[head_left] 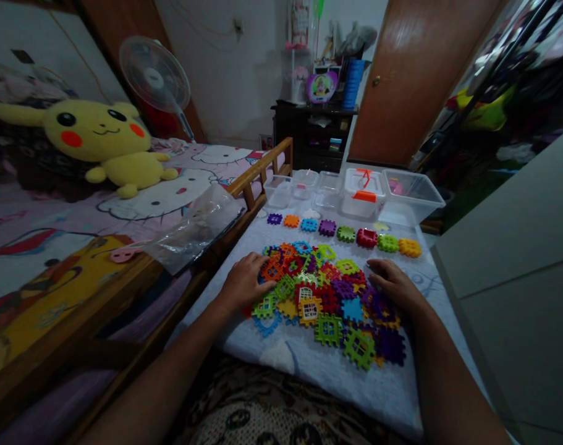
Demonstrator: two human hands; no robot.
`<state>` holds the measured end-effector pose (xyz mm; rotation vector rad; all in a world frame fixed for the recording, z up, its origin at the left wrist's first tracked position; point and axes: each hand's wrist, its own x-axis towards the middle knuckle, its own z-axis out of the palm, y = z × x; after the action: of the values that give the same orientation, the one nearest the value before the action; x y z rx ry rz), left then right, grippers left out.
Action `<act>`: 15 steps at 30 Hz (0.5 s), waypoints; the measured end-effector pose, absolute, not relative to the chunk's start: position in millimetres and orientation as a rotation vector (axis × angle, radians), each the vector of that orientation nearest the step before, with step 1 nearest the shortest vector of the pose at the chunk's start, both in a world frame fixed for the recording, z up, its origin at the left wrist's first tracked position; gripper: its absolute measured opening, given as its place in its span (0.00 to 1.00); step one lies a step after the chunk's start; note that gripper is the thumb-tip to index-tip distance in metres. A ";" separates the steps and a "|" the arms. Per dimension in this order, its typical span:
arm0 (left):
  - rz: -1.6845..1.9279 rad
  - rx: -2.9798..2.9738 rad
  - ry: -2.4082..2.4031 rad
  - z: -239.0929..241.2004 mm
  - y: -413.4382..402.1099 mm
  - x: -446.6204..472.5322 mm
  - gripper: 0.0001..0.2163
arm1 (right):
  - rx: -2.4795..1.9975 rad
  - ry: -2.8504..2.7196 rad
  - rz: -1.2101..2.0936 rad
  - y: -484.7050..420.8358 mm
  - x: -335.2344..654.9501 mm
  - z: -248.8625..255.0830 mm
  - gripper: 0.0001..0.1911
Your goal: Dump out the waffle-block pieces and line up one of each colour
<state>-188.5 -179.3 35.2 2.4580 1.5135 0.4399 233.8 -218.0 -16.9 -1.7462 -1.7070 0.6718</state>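
Note:
A heap of colourful plastic interlocking tiles (309,293) with notched edges lies on the cloth-covered table, some tiles with window-like grids. My left hand (246,281) rests at the heap's left edge, fingers stretched out and thumb apart, touching an orange tile (272,268). At the right edge, my right hand (395,284) lies beside purple tiles (380,306) with its fingers extended; neither hand grips a piece. Beyond the heap runs a row of several pieces, from a purple one (274,219) on the left to a yellow stack (410,248) on the right.
Clear plastic containers (279,191) line the table's far end, beside a lidded box with orange latches (364,196) and an open clear bin (415,191). Left stands a bed with a wooden rail (258,170), a plastic bag (193,228) and a yellow plush toy (100,133). A white panel (517,266) flanks the right.

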 end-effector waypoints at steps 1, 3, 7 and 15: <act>0.438 2.439 1.517 34.7 -180.4 -186.7 0.21 | -1.744 -1.706 0.669 -217.9 233.9 -17.2 0.19; 0.476 2.398 1.520 35.3 -181.5 -182.5 0.21 | -1.733 -1.700 0.672 -217.7 234.4 -18.5 0.19; 0.581 2.310 1.485 41.2 -177.3 -178.3 0.14 | -1.724 -1.675 0.672 -217.3 234.7 -21.1 0.20; 0.589 2.148 1.227 69.0 -164.7 -175.6 0.04 | -1.730 -1.687 0.663 -217.5 233.2 -18.7 0.18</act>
<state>-175.6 -164.7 69.0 2.1478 1.2273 0.5890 233.2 -217.5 -18.7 -1.7304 -1.6866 0.6630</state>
